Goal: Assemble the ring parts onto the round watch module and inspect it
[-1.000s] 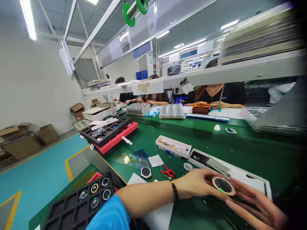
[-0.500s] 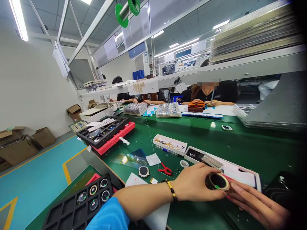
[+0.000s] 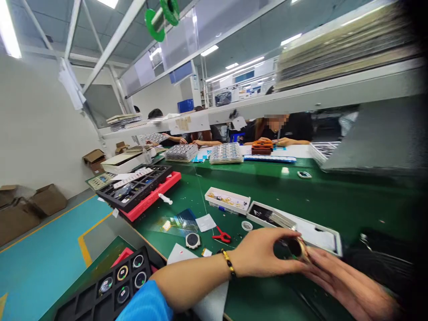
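gold-rimmed round piece (image 3: 298, 249), watch-like and dark-faced, sat between the two hands, just in front of a long white tray (image 3: 339, 245). left grip (image 3: 264, 252) curved into a ring, thumb and forefinger clamped on the piece. right grip (image 3: 347, 276) reached in from the other side, fingers extended and near-parallel, tips at the piece's far rim; could not tell how firmly they closed. yellow-and-black bracelet (image 3: 229, 264) on left wrist, blue sleeve (image 3: 147, 305) above.

green surface (image 3: 267, 183) below. on it, left of the hands: red clamp (image 3: 221, 235), pale-rimmed disc (image 3: 193, 240), small round dish (image 3: 247, 226). white parts box (image 3: 227, 206) lay end to end with the long tray, gold bits inside. lower left: black compartment tray (image 3: 83, 303), five round pieces in its upper cells, one gold-rimmed. across the surface, a co-worker in black (image 3: 297, 127) sat behind an orange-brown object (image 3: 262, 148).
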The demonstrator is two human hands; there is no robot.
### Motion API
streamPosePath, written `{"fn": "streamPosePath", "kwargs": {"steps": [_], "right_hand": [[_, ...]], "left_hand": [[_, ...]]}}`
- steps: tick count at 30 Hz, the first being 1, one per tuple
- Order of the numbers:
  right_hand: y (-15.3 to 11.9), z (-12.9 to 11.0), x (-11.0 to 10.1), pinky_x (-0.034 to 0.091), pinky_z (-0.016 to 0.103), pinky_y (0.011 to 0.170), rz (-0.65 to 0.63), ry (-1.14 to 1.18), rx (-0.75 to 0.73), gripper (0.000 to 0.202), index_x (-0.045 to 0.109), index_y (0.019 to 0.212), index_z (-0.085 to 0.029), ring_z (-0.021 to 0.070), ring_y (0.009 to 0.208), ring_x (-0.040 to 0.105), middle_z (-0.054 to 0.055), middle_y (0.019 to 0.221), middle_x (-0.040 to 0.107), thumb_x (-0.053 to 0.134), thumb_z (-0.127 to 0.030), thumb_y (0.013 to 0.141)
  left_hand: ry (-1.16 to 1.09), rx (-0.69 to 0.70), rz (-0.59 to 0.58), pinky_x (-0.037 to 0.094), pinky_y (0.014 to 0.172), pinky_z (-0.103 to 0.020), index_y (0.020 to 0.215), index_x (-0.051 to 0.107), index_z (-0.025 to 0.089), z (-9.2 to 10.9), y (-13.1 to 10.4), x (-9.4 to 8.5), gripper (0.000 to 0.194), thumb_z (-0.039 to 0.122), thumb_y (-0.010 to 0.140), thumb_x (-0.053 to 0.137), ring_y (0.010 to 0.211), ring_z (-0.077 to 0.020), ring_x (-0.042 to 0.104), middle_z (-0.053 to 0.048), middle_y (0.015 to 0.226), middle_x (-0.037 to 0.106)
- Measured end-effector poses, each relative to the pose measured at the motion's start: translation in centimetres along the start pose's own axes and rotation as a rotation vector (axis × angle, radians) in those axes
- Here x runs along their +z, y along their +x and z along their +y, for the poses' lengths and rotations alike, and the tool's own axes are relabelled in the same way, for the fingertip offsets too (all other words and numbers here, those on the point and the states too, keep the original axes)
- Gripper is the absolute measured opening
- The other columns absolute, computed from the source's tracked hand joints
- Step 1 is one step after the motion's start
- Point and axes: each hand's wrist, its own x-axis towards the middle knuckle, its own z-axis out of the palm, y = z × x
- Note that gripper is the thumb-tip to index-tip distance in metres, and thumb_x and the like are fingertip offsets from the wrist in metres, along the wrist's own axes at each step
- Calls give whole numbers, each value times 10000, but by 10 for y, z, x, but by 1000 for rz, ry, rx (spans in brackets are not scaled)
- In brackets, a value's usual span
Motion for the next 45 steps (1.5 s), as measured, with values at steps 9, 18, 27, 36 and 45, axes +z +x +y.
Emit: {"fn": "streamPosePath", "kwargs": {"steps": [9,18,27,36,45], "right_hand": [[-16,-15,6,573,468,1072,-88,-31,-53,570,776,990,-170,339,1103,727,145,1183,751,848,-651,693],[-10,-11,2,534,447,1111,-54,-62,-11,617,763,949,-209,364,1169,703,130,1221,746,883,-691,584],[-16,-19,5,519,478,1108,-64,-142,-121,582,762,989,-207,349,1136,699,120,1136,764,859,-675,657],[-23,-29,8,532,447,1066,-134,-1,-172,455,696,989,-195,258,1105,718,91,1118,776,878,-513,719],[-22,-25,7,557,429,1035,-161,47,-189,416,701,990,-199,252,1103,721,79,1116,777,886,-460,724]], "left_hand": [[-27,61,79,543,1044,-409,1292,656,201,1,-1,1,532,210,784,817,1158,-256,670,-100,1253,699],[63,127,98,548,1044,-380,1300,634,172,-2,0,3,551,187,771,789,1161,-243,671,-101,1263,705],[34,91,94,556,1046,-399,1270,635,198,7,-4,2,459,247,841,792,1166,-242,685,-92,1267,714],[-13,77,110,576,1022,-403,1324,609,230,12,-3,1,454,171,889,725,1154,-221,685,-88,1295,691],[67,150,132,583,1020,-408,1337,611,251,13,-4,-1,461,172,896,719,1185,-227,667,-87,1304,680]]}}
